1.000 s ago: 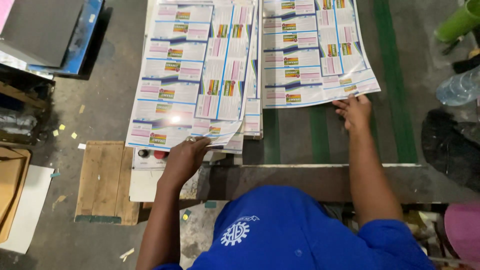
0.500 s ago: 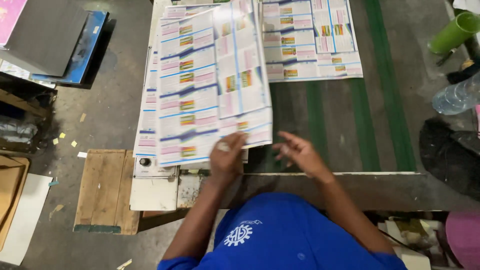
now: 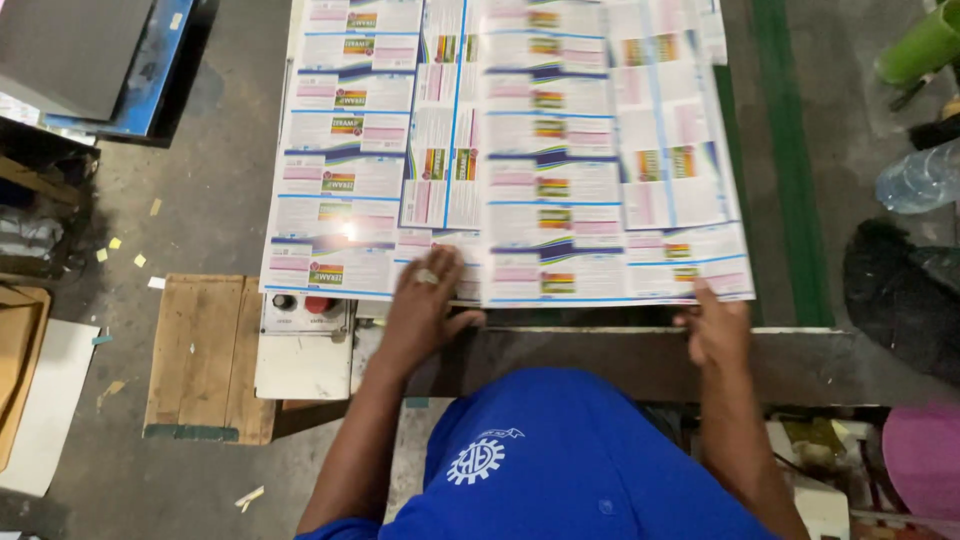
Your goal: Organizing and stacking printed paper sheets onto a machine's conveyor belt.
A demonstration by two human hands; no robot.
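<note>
Nearest the camera: blue shirt (image 3: 560,460), both arms reaching forward over the dark front edge of the table (image 3: 600,360).

Left hand (image 3: 422,305) lay flat, palm down, fingers spread, ring on one finger, pressing the near edge of the left stack of printed sheets (image 3: 350,190). No pinch, just weight on paper.

Right hand (image 3: 716,330) sat at the near right corner of the top sheet (image 3: 610,180). Fingertips touched its edge; couldn't tell whether it pinched the sheet or only nudged it.

Top sheet lay across the right stack, overlapping the left stack, near edge roughly flush with the table front.

Judgement: to square it well, keep the left palm as anchor, push with the right fingertips along the edge, not down, so the glossy sheet slides instead of buckling. Check the near corners first.

Left of the hand: control box (image 3: 305,312) with buttons. Farther out: wooden pallet (image 3: 205,355) on the floor, clear bottle (image 3: 920,178) at right.
</note>
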